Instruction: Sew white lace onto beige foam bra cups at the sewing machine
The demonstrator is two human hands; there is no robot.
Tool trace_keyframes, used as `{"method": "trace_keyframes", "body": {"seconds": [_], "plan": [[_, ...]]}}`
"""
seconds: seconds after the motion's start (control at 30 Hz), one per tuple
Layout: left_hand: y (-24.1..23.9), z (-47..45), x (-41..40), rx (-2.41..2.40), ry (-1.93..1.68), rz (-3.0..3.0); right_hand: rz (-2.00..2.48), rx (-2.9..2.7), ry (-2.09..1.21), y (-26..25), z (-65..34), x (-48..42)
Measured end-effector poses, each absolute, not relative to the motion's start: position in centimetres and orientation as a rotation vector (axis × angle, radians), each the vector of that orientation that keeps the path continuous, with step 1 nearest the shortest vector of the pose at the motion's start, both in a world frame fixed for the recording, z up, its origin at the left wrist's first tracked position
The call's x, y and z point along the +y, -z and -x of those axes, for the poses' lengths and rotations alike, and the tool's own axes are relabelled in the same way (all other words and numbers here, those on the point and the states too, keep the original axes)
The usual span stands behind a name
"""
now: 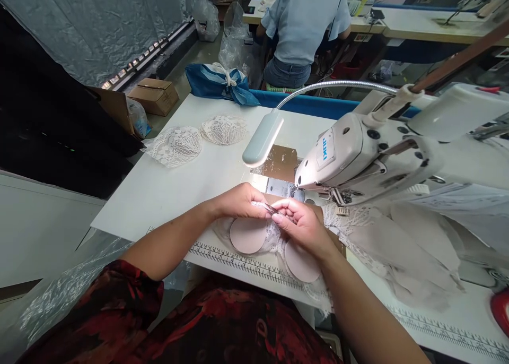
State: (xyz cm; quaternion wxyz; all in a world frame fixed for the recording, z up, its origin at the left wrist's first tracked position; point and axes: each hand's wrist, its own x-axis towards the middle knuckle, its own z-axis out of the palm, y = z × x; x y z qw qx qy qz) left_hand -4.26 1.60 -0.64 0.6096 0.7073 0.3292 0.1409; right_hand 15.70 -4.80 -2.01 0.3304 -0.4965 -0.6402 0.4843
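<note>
From here I've got the left hand (240, 200) pinching a lacy white piece (272, 237), smooth pinkish round cups (248, 236) and all, by the table (178, 194) edge, right hand (305, 225) gripping a small metal tool (272, 209).

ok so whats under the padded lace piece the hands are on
White tabletop and its printed ruler show along the near side of the padded lace piece. Whatever lies directly beneath it is covered and can't be seen.
</note>
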Motion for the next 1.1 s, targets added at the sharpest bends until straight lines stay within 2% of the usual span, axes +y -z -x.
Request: {"method": "trace_keyframes", "body": {"seconds": [0.2, 0.43, 0.7, 0.9, 1.1], "plan": [[1.2, 3.7, 1.4, 0.773, -0.284, -1.747, 1.348, -1.735, -1.175, 1.9, -15.3, -4.7], [1.6, 3.6, 1.4, 0.757, -0.359, -1.731, 1.312, -1.485, -1.406, 2.7, -14.9, -4.7], [1.3, 6.2, 3.0, 0.682, -0.201, -1.658, 1.394, -1.541, -1.474, 1.8, -15.7, -4.8], [0.9, 5.9, 2.7, 0.692, -0.307, -1.719, 1.344, -1.541, -1.420, 2.2, -15.8, -4.7], [-0.2, 6.0, 1.5, 0.960, -0.741, -2.122, 1.365, -1.543, -1.290, 2.4, -15.9, -4.8]]}}
